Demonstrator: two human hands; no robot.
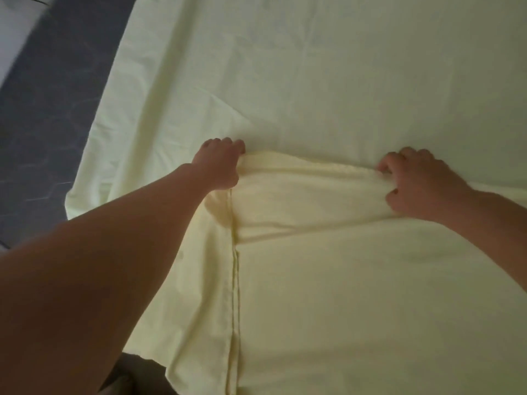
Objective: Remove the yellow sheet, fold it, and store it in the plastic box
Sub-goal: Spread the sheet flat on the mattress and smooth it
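Yellow sheet (313, 81), soft and light, probably cotton: your left hand (221, 163) at nine o'clock and right hand (422, 183) at three each clench its folded edge.

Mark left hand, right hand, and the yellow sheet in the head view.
left hand (221, 166): head view, back of the hand.
right hand (422, 183): head view, back of the hand.
yellow sheet (313, 75): head view, flat part beyond the hands.

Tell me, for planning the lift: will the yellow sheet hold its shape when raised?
Probably not: the yellow sheet bunches into soft folds where the left hand and right hand grip it. It likely sags between them, and its fine creases suggest light cloth.
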